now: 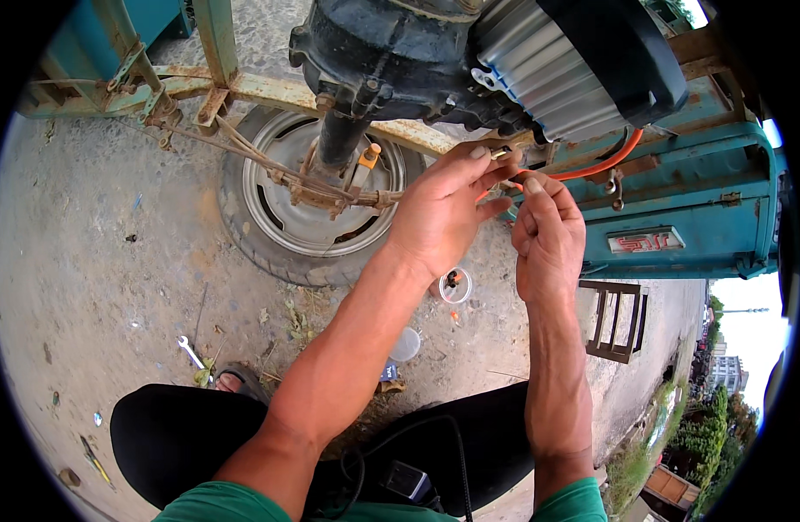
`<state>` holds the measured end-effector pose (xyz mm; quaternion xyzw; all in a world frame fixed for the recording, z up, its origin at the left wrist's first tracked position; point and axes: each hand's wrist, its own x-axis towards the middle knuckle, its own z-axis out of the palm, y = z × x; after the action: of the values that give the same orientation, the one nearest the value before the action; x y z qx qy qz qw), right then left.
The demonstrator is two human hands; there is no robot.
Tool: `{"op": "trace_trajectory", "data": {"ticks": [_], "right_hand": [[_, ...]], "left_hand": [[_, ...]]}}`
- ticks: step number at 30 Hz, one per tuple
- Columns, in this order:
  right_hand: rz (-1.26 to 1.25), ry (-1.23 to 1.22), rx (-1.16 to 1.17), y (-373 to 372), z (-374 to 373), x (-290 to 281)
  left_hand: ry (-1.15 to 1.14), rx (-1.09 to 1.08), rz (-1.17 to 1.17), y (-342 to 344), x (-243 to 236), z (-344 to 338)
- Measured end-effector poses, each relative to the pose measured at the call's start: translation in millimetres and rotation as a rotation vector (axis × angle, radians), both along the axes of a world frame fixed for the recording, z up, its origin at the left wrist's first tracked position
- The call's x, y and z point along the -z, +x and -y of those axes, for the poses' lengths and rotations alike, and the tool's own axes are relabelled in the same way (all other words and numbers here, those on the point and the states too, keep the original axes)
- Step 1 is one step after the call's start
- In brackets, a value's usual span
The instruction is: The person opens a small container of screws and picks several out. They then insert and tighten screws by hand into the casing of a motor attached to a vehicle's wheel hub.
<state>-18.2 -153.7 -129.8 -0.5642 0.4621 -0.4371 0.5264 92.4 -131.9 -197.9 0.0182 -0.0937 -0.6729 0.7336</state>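
Observation:
Both my hands are raised close together below the finned motor. My left hand (448, 196) has its thumb and forefinger pinched on a small brass-coloured piece (501, 153), too small to name surely. With thumb and forefinger, my right hand (550, 230) grips the orange cable (605, 165) near its end. The cable curves up to the right, toward the black end cover of the silver motor (548, 65). To the motor's left sits a black gear housing (383, 65). Fingers partly hide where the cable meets the other hand.
A tyred wheel (243, 196) lies behind my left forearm, beside rusty frame bars (278, 91). A teal metal panel (678, 230) stands at right. On the ground are a clear tub (455, 284) of small parts, a lid (406, 344), a wrench (189, 351) and a metal frame (616, 322).

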Motion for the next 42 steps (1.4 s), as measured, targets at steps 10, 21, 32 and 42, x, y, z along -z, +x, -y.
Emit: {"op": "trace_trajectory", "data": {"ticks": [10,21,32,42], "right_hand": [[0.309,0.251,-0.181,39.8,-6.3,25.4],[0.451,0.272,-0.240,48.9,-12.9,35.3],[0.753,0.309,-0.337,63.0,-9.4,41.4],[1.037,0.489,-0.296,77.9,-15.2,34.3]], "left_hand": [[0.095,-0.244,0.117,9.3,4.6,-13.1],[0.188,-0.459,0.411,23.2,5.9,-28.4],[0.260,-0.613,0.794,41.3,-27.1,-49.2],[0.479,-0.450,1.573,57.9,-87.6,-70.3]]}}
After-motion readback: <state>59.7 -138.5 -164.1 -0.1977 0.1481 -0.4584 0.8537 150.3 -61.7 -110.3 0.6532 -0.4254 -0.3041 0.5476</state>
